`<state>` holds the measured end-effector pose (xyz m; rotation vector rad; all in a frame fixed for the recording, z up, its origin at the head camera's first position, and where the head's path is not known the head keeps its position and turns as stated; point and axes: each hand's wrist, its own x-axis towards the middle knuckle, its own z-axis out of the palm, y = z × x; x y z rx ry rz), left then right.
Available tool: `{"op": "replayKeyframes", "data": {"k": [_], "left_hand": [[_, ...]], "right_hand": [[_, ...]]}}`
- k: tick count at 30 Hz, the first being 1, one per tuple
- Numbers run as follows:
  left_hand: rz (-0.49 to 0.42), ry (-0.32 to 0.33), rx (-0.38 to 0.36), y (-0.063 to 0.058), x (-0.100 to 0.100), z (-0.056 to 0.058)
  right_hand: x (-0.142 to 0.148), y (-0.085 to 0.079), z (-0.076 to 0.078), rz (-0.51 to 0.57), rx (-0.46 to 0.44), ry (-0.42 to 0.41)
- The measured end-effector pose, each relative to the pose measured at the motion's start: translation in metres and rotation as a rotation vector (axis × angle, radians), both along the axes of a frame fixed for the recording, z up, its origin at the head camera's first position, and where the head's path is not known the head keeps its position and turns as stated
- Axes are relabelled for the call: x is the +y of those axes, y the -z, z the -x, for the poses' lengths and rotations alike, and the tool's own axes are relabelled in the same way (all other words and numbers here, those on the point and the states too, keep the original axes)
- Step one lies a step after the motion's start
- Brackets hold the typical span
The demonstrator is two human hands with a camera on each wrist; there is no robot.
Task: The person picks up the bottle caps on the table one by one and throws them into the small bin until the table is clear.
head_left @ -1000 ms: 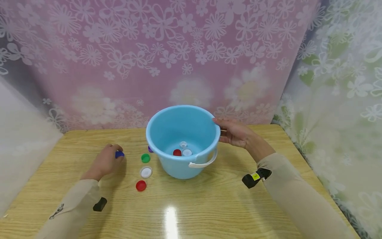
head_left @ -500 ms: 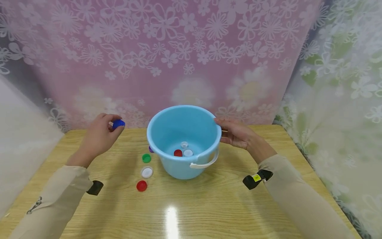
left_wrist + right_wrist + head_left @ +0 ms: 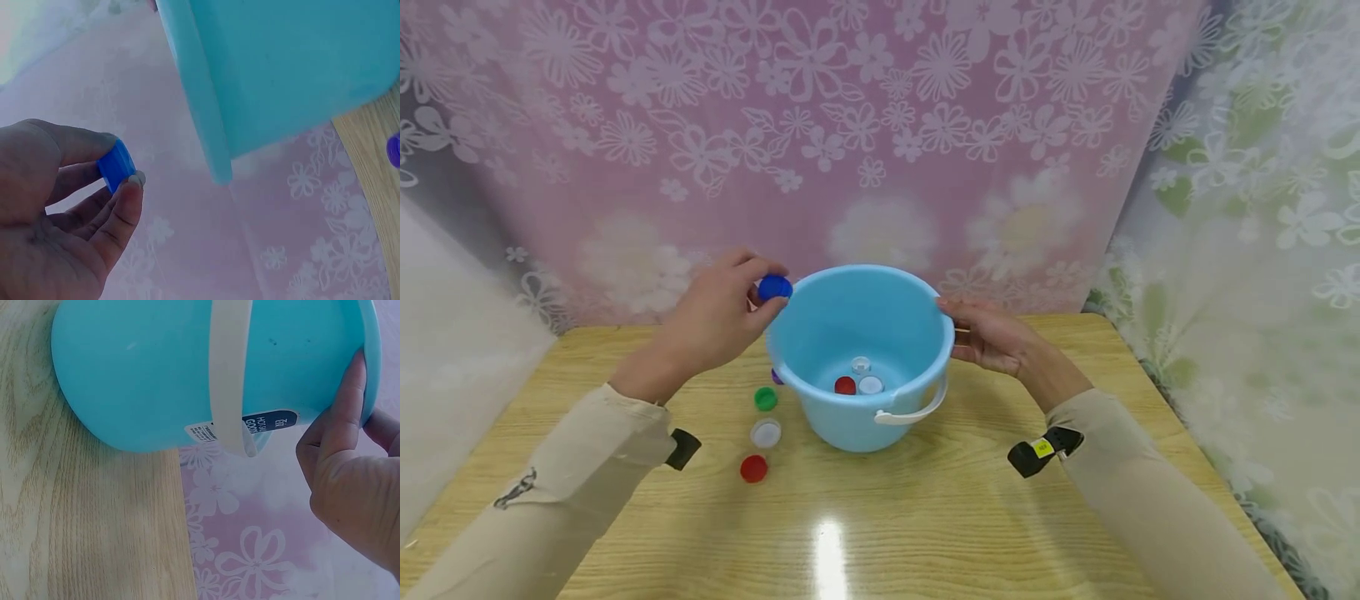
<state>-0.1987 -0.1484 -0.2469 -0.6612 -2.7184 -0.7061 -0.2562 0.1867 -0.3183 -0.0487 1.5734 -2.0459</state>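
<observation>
Between thumb and fingertips, my left hand [image 3: 715,312] pinches a blue bottle cap [image 3: 775,288] at the left side of the bucket's rim. In the left wrist view the cap [image 3: 116,166] appears edge-on, a little apart from the bucket wall [image 3: 199,87]. My right hand [image 3: 992,335] grips the right rim of the light blue bucket [image 3: 850,425], thumb at the lip and fingers on the outer side. Inside, on the bottom, lie a red cap [image 3: 845,385], a white cap [image 3: 871,384] and a clear cap [image 3: 861,364].
Left of the bucket, a green cap [image 3: 765,398], a white cap with a clear rim [image 3: 766,433] and a red cap [image 3: 754,468] lie on the wooden table [image 3: 925,517]. A purple cap [image 3: 777,377] is partly hidden behind the bucket. The white handle [image 3: 913,408] hangs down in front.
My left hand has lifted the blue cap off the table and carried it up and right to the bucket's rim. The right hand and the bucket have stayed in place.
</observation>
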Motion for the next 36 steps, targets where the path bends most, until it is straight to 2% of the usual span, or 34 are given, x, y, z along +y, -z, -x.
{"op": "replayKeyframes", "data": {"k": [7,16,22,26,36], "left_hand": [[0.074,0.089,-0.051,0.01,0.024,0.004],[0.102,0.142,-0.054,0.033,0.044,0.013],[0.099,0.196,-0.058,0.044,0.048,0.016],[0.1,0.2,-0.049,0.05,0.048,0.018],[0.126,0.214,-0.055,0.053,0.051,0.019]], "right_hand": [[-0.001,0.002,0.0,0.011,0.003,0.004],[-0.001,0.004,-0.001,0.033,0.003,-0.006],[-0.001,0.004,-0.002,0.053,-0.002,-0.01],[-0.001,0.004,-0.001,0.049,0.002,-0.015],[0.0,0.003,-0.001,0.041,0.019,-0.032]]}}
